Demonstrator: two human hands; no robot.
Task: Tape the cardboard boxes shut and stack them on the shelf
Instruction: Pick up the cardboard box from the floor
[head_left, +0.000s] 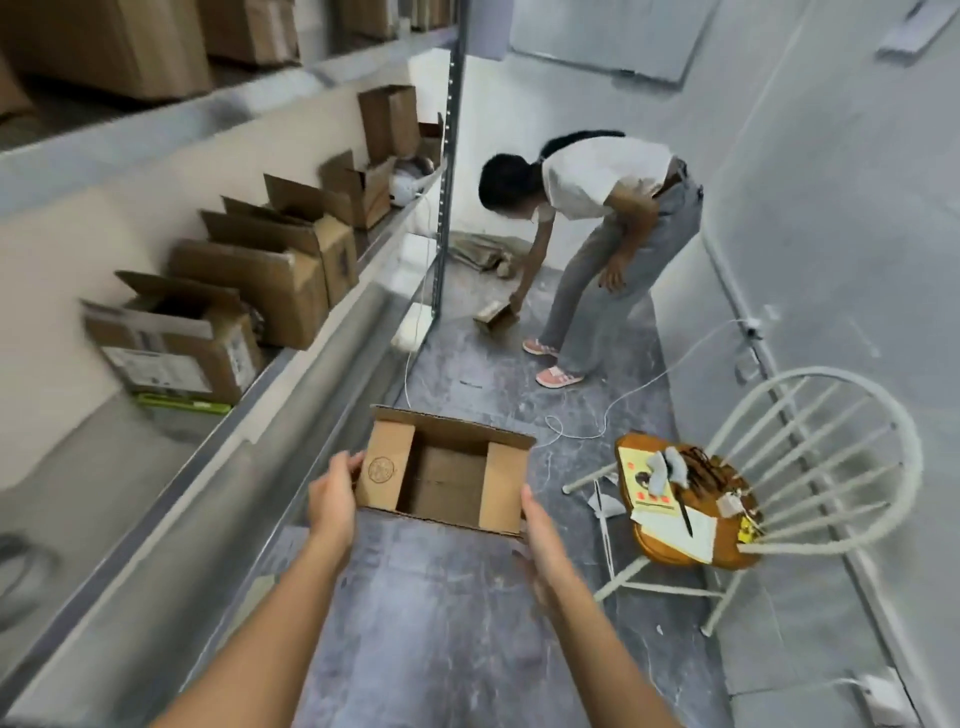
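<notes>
I carry an open cardboard box (447, 467) above the grey floor, its two small flaps folded in and the middle uncovered. My left hand (332, 499) grips the box's left side with the thumb over its top edge. My right hand (540, 530) presses flat against the right side. The metal shelf (291, 374) runs along my left. Several open cardboard boxes (249, 275) stand on it in a row.
Another person (602, 234) bends over ahead, reaching for a small box (496, 313) on the floor. A white chair (769, 478) with papers and small items on its wooden seat stands at right. A white cable (623, 400) snakes across the floor.
</notes>
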